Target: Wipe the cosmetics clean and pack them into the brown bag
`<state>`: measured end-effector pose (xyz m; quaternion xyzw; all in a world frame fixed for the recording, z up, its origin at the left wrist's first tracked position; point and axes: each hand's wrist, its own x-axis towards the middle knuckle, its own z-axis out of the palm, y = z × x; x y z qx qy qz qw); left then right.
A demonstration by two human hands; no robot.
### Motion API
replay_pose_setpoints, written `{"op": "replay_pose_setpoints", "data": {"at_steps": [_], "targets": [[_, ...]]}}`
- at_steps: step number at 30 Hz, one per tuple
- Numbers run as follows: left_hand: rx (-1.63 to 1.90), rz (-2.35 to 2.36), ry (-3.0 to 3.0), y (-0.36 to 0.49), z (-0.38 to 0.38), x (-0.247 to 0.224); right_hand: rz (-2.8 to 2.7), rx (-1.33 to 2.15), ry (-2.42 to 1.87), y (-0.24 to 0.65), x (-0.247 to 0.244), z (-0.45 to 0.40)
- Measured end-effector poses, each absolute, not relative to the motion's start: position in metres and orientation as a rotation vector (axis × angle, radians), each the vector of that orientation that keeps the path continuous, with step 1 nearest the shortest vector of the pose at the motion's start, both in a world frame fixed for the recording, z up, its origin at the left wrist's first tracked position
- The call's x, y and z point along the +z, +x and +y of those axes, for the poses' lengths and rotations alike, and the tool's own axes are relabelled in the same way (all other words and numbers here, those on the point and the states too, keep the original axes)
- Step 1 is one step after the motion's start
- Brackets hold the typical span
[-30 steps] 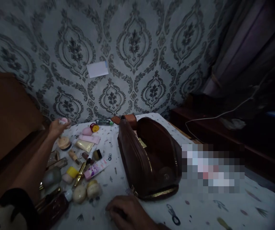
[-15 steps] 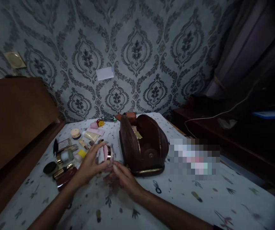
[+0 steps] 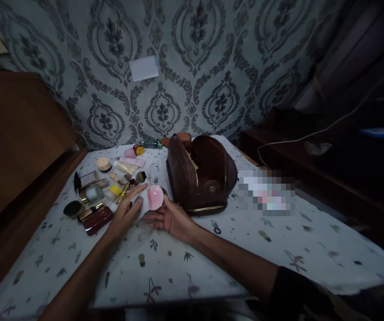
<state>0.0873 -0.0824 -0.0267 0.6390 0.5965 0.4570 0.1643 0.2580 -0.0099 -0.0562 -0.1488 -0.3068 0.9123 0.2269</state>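
Observation:
A small round jar (image 3: 156,197) with a shiny pink face sits between my two hands, above the bedspread-like printed cloth. My left hand (image 3: 126,214) is closed on a white wipe or tissue (image 3: 142,206), pressed against the jar's left side. From the right, my right hand (image 3: 176,221) grips the jar's edge with thumb and finger; its other fingers stretch out beneath. Just beyond them stands an open brown leather bag (image 3: 200,191) with gold zips. Left of my hands lie a dark red case (image 3: 98,220) and a gold tube (image 3: 91,211).
Several cosmetics spread over the left side, among them a glass bottle (image 3: 94,193), a cream tube (image 3: 125,167) and a round peach jar (image 3: 103,164). A blurred patch (image 3: 268,191) lies right of the bag. A wooden panel (image 3: 18,133) borders the left.
The jar has turned so that its round pink face shows, where before its side with a rose-gold band did. My right hand has come up onto its edge. The view has tilted downward.

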Motion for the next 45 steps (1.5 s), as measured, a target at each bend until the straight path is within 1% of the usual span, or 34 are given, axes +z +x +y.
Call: {"op": "replay_pose_setpoints", "data": {"at_steps": [2, 5, 10, 14, 17, 20, 23, 30, 35, 38, 42, 45], "targets": [[1.435, 1.745, 1.783, 0.086, -0.082, -0.029, -0.844, 2.527, -0.416, 0.258, -0.055, -0.009], [1.538, 1.836, 1.846, 0.089, -0.085, -0.032, -0.829, 2.536, -0.423, 0.257, -0.056, -0.007], [1.606, 1.788, 2.289, 0.099, -0.091, -0.033, -0.839, 2.52, -0.406, 0.257, -0.06, -0.009], [1.389, 1.613, 2.611, 0.108, -0.094, -0.035, -0.927, 2.518, -0.35, 0.258, -0.062, -0.013], [1.202, 1.658, 2.707, 0.112, -0.094, -0.036, -1.005, 2.52, -0.319, 0.259, -0.065, -0.016], [1.137, 1.776, 2.643, 0.114, -0.093, -0.036, -1.093, 2.5, -0.297, 0.258, -0.067, -0.018], [1.164, 1.852, 2.459, 0.114, -0.092, -0.034, -1.17, 2.467, -0.274, 0.259, -0.066, -0.02], [1.432, 2.021, 1.917, 0.113, -0.093, -0.028, -1.534, 2.352, -0.251, 0.266, -0.056, -0.022], [1.591, 1.986, 1.649, 0.111, -0.092, -0.025, -1.564, 2.367, -0.287, 0.267, -0.055, -0.024], [1.545, 1.924, 1.651, 0.108, -0.09, -0.026, -1.498, 2.376, -0.272, 0.267, -0.055, -0.024], [1.352, 1.808, 1.852, 0.103, -0.091, -0.03, -1.362, 2.405, -0.279, 0.267, -0.055, -0.023], [1.27, 1.768, 1.903, 0.102, -0.093, -0.031, -1.343, 2.401, -0.278, 0.269, -0.055, -0.022]]}}
